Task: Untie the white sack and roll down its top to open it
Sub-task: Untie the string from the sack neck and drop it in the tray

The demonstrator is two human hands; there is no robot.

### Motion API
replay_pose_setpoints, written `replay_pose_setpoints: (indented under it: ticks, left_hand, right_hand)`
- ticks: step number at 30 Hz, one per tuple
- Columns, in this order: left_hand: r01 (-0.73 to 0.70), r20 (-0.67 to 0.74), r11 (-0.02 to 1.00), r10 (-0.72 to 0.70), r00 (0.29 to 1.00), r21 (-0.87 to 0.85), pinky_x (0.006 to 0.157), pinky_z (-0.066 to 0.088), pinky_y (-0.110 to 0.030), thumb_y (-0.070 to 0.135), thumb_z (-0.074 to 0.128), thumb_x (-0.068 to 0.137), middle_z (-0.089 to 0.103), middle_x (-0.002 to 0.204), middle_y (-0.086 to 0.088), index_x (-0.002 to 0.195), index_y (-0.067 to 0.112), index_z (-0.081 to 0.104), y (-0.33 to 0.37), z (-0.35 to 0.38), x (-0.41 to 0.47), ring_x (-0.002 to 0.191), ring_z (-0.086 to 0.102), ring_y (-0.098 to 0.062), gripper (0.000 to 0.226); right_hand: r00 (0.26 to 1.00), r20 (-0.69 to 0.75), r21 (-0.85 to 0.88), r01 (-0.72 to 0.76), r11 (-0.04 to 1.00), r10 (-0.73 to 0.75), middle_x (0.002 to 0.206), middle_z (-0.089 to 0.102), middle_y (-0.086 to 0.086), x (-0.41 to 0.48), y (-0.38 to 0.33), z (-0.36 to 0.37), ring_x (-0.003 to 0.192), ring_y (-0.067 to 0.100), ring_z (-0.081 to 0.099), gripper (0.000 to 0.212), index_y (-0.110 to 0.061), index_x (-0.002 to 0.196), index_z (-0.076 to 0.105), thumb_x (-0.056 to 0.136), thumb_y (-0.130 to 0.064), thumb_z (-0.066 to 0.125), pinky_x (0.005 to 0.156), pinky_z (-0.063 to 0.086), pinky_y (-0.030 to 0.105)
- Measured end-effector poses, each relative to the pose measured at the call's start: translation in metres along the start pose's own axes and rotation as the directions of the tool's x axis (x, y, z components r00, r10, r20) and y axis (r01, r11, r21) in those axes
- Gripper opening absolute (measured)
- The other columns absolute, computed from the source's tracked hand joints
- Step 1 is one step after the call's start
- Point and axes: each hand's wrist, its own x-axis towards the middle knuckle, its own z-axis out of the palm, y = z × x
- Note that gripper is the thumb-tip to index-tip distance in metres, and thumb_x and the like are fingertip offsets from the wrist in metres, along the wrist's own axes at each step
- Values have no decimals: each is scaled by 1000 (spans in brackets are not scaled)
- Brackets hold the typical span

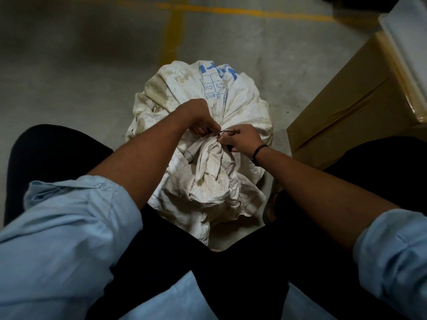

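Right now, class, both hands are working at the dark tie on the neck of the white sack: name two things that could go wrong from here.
1. The tie is thin and pinched between the left hand and right hand; pulling the wrong way may tighten the knot.
2. The white sack looks full and stands free on the floor; tugging could tip it towards the cardboard box.

The sack [203, 139] stands on the floor [69, 77], left of a box [355, 107].
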Motion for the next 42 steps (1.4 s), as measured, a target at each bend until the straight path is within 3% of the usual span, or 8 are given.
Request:
replay_pose_setpoints:
  ticks: [4,10,15,24,33,36,38,42]
  left_hand:
    - [23,81,1000,-23,996,-6,85,59,-35,22,79,80,65,69,-6,63,14,58,2,1,2,71,65,-20,28]
    - [39,146,999,-33,989,-35,60,47,-21,24,75,87,49,38,6,55,19,51,0,-1,6,49,50,-10,40]
    - [1,86,1000,1,996,-22,65,53,-25,23,79,79,53,39,5,54,18,52,0,-3,9,40,55,-9,37]
    - [-2,70,999,4,998,-32,86,59,-37,23,83,75,69,71,-8,63,13,63,0,0,5,70,69,-20,25]
    - [4,32,999,-2,999,-43,89,61,-38,25,83,75,71,67,-5,67,12,66,6,0,-8,75,74,-22,22]
    - [-11,-2,999,11,1000,-43,84,63,-38,26,84,71,74,68,-5,69,10,69,5,-3,-11,78,77,-23,22]
    - [-22,-8,999,21,1000,-42,80,64,-37,26,84,70,74,66,-4,69,10,68,4,-4,-13,71,76,-21,23]
    - [-32,-35,999,32,999,-17,80,64,-44,34,88,60,78,81,-10,84,6,70,1,-2,-9,79,77,-24,41]
  right_hand:
    - [997,66,-38,-23,999,25,69,60,7,2,-6,0,64,14,54,12,-9,74,66,80,-10,76,60,47,27]
    - [999,32,-90,-33,995,36,51,55,0,5,-9,4,44,8,49,19,-12,60,64,77,-10,73,48,41,24]
    - [996,88,-115,1,993,9,98,73,15,10,-11,-2,90,24,67,14,-5,96,78,86,-10,71,79,54,34]
    - [989,39,-102,-136,985,140,77,65,5,9,-14,0,69,14,61,20,-1,91,73,76,-13,77,50,52,24]
    - [995,55,-82,-82,993,86,55,57,0,5,-18,-4,60,19,56,29,-18,48,62,68,-6,79,57,52,36]
    - [988,52,17,-144,989,143,69,65,8,8,-16,-6,69,23,62,6,-8,68,77,65,-4,80,71,57,43]
    - [979,55,94,-199,975,195,70,64,13,9,-15,-8,64,24,61,24,9,85,73,63,0,78,69,56,41]
    - [967,142,233,-240,942,211,71,58,17,7,-15,-18,66,27,56,7,8,76,66,69,9,67,78,59,45]
